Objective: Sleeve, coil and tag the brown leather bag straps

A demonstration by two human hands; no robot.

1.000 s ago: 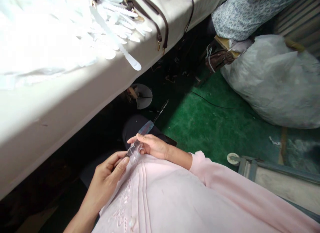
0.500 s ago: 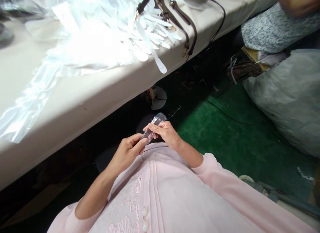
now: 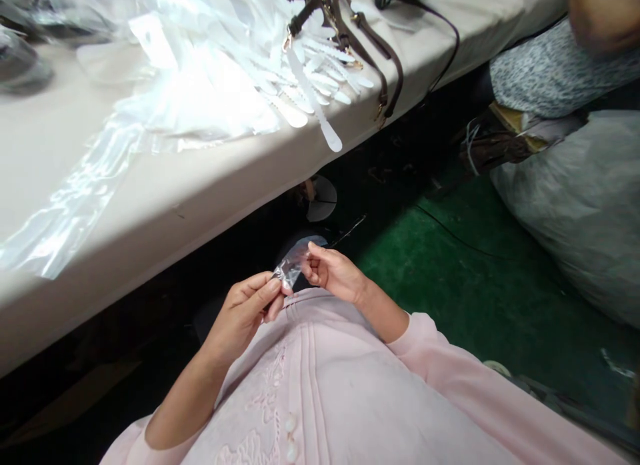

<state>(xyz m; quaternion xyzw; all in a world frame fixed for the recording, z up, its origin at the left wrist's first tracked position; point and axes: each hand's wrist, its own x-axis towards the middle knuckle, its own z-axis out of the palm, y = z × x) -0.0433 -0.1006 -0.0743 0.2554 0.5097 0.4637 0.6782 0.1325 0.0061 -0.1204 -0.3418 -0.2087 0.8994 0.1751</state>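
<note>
Single view, head-worn. Looks forward and steeply down from above the wearer's chest; pink shirt (image 3: 345, 378) fills bottom centre, very near the lens. Left hand (image 3: 250, 305) and right hand (image 3: 333, 273) sit around mid-frame, slightly below centre, seen from above at close range. Table (image 3: 150, 192) takes the upper left, its front edge slanting up to the right, so the view faces it at an angle. Green floor (image 3: 425, 265) on the right, farther off; big bag (image 3: 585, 212) cut by right edge.
</note>
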